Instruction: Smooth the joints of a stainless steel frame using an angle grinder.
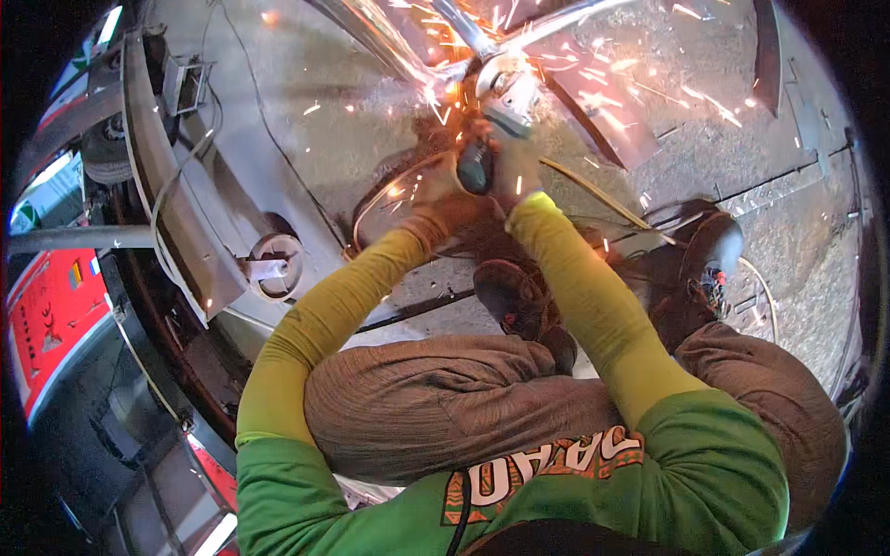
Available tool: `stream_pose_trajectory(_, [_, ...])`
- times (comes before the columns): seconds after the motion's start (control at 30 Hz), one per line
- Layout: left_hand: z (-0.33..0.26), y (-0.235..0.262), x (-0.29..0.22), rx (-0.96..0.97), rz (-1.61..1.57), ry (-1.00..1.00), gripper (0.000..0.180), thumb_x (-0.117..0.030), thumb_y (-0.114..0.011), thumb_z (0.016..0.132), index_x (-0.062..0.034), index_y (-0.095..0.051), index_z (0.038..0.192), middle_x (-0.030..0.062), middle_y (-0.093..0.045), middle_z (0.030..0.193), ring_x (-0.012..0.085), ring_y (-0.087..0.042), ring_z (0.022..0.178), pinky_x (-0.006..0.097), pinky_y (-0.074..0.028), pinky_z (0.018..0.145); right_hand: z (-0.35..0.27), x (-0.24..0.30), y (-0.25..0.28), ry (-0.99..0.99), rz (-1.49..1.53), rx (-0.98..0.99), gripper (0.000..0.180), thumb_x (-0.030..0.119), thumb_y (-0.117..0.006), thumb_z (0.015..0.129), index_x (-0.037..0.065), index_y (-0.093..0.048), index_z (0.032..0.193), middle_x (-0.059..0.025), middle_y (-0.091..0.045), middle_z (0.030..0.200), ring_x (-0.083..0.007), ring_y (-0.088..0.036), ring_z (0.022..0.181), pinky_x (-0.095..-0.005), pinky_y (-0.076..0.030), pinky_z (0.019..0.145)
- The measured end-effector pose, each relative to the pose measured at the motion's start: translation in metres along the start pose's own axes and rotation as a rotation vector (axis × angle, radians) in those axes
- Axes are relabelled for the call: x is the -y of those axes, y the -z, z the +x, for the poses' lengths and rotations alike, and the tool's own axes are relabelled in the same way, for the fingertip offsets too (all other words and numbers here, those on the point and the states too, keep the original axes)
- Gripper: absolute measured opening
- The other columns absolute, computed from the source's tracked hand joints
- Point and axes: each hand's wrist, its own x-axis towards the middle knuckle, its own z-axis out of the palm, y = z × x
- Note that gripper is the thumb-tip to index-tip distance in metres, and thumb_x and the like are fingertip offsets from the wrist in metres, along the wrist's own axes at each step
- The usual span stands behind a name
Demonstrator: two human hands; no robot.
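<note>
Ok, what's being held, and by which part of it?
A power tool, by its dark body, between left grip and right grip; finger placement blurred.

The tool body (475, 169) is dark, the sleeves (598, 310) yellow, the shirt (579, 505) green.

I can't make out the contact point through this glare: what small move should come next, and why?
I'd probably ease the power tool back slightly, left hand and right hand both on it, and check the surface: bright sparks spray around its head, beside the metal bars, and the glare hides exactly where it touches.
</note>
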Motion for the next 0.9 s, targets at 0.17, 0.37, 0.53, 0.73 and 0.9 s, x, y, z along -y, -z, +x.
stream_pose_trajectory(0.17, [-0.027, -0.059, 0.051, 0.084, -0.471, -0.201, 0.064, -0.018, -0.084, 0.066, -0.0018, -0.054, 0.121, 0.0105, -0.063, 0.118, 0.0222, -0.063, 0.097, 0.038, -0.052, 0.085, -0.022, 0.027, 0.032, 0.052, -0.386, 0.101, 0.026, 0.019, -0.067, 0.085, 0.000, -0.067, 0.102, -0.0106, -0.071, 0.093, -0.0148, -0.065, 0.082, -0.0287, -0.050, 0.071])
stream_pose_trajectory(0.37, [-0.025, -0.037, 0.014, 0.239, -0.337, 0.095, 0.082, -0.019, -0.085, 0.067, 0.0032, -0.043, 0.133, 0.0140, -0.061, 0.118, 0.0227, -0.057, 0.109, 0.037, -0.046, 0.096, -0.038, 0.026, 0.027, 0.227, -0.956, -0.024, 0.024, 0.015, -0.067, 0.086, -0.002, -0.064, 0.103, -0.0075, -0.072, 0.089, -0.0122, -0.064, 0.073, -0.0266, -0.052, 0.065])
stream_pose_trajectory(0.53, [-0.021, -0.027, -0.016, 0.152, -0.263, -0.121, 0.079, -0.029, -0.086, 0.067, 0.0063, -0.048, 0.127, 0.0173, -0.062, 0.115, 0.0241, -0.056, 0.109, 0.038, -0.044, 0.096, -0.044, 0.051, 0.021, 0.305, -0.939, 0.001, 0.029, 0.017, -0.068, 0.085, -0.001, -0.062, 0.106, -0.0090, -0.072, 0.089, -0.0127, -0.065, 0.072, -0.0266, -0.052, 0.064])
stream_pose_trajectory(0.73, [-0.016, -0.026, -0.062, 0.520, -0.555, -0.006, 0.056, -0.025, -0.078, 0.078, 0.0007, -0.056, 0.123, 0.0132, -0.065, 0.114, 0.0208, -0.063, 0.102, 0.036, -0.051, 0.088, -0.001, 0.094, 0.068, 0.289, -0.800, 0.228, 0.019, 0.012, -0.062, 0.088, -0.001, -0.065, 0.102, -0.0051, -0.069, 0.085, -0.0123, -0.062, 0.073, -0.0235, -0.047, 0.066])
stream_pose_trajectory(0.9, [-0.021, -0.020, -0.078, 0.573, -0.483, -0.498, 0.037, -0.015, -0.073, 0.084, -0.0043, -0.063, 0.118, 0.0075, -0.068, 0.110, 0.0138, -0.065, 0.097, 0.032, -0.052, 0.085, -0.003, 0.122, 0.036, 0.137, -0.788, 0.286, 0.020, 0.011, -0.063, 0.089, -0.003, -0.064, 0.103, -0.0074, -0.070, 0.090, -0.0146, -0.060, 0.072, -0.0262, -0.048, 0.067])
